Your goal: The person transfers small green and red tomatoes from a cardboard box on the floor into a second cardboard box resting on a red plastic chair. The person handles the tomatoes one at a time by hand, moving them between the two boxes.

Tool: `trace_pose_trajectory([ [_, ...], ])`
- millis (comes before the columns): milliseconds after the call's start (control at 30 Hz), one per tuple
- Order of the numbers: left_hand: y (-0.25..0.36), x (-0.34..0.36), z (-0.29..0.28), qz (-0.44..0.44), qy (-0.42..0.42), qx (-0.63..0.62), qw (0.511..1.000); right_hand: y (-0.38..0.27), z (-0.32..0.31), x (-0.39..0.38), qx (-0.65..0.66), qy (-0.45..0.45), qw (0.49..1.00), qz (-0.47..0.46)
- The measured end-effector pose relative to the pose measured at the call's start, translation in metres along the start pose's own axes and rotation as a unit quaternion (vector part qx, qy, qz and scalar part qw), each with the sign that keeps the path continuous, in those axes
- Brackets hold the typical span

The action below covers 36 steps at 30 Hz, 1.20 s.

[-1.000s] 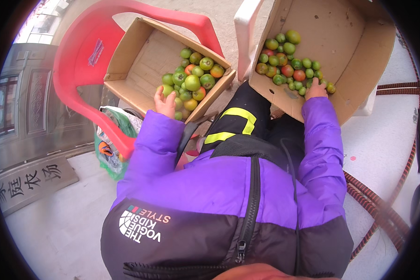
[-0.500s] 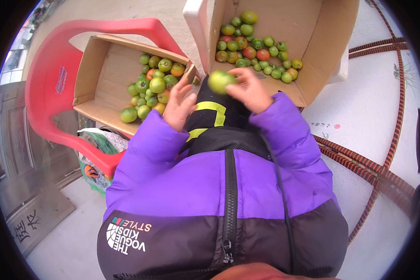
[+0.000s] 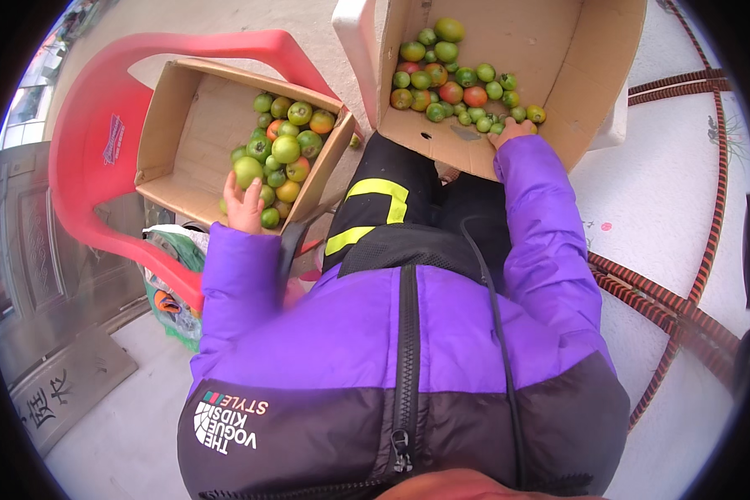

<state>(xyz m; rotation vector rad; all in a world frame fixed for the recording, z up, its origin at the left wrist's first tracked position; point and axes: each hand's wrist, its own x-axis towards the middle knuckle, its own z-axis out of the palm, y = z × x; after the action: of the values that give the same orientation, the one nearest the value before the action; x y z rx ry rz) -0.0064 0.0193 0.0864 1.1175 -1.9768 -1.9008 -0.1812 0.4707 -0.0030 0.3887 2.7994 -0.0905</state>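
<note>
Pale ground (image 3: 200, 12) behind; red chair (image 3: 71, 167) carries the smaller carton (image 3: 175, 125), purple label (image 3: 113, 140) on the chair's backrest (too small to read from here). Jacket (image 3: 475, 333) has white chest print (image 3: 225, 427); plaque (image 3: 79, 379), lower left, bears dark characters. Left hand (image 3: 243, 208): fingers parted at big green tomato (image 3: 247, 172) in smaller carton, can't tell if gripped. Right hand (image 3: 515, 132): inside larger carton's (image 3: 517, 37) near edge, fingertips hidden by small tomatoes (image 3: 484, 124), hold unclear. Tomatoes (image 3: 287, 150) bunch right in smaller carton, left and near in larger; bare cardboard elsewhere.

Red chair (image 3: 83, 167); plastic bag (image 3: 172, 320) — green; grey door (image 3: 46, 237)
</note>
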Motion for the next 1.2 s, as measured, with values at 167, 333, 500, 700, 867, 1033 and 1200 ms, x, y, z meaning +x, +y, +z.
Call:
trace_pose_trajectory([
  [167,-0.008,-0.025,0.028,0.011,-0.091,-0.009,0.996,0.006,-0.002,0.011,-0.011,-0.018,1.000,-0.018],
  [333,0.006,-0.057,0.060,-0.030,-0.240,0.006,0.970,-0.014,-0.027,-0.034,0.372,-0.031,0.916,-0.146],
  [500,0.025,-0.086,0.094,-0.110,-0.411,-0.051,0.904,-0.082,-0.055,-0.141,0.404,-0.022,0.814,-0.418],
  [700,0.020,-0.081,0.085,-0.176,-0.416,-0.096,0.887,-0.121,-0.064,-0.180,0.375,-0.182,0.776,-0.472],
  [867,0.008,-0.047,0.047,-0.114,-0.325,-0.168,0.924,-0.119,-0.059,-0.175,0.406,-0.245,0.758,-0.448],
  [1033,0.022,-0.019,0.025,0.371,-0.060,0.330,0.866,-0.120,-0.058,-0.172,0.448,-0.227,0.756,-0.420],
  [1200,0.011,-0.059,0.061,-0.077,-0.388,-0.133,0.909,-0.131,-0.072,-0.181,0.479,-0.266,0.717,-0.431],
])
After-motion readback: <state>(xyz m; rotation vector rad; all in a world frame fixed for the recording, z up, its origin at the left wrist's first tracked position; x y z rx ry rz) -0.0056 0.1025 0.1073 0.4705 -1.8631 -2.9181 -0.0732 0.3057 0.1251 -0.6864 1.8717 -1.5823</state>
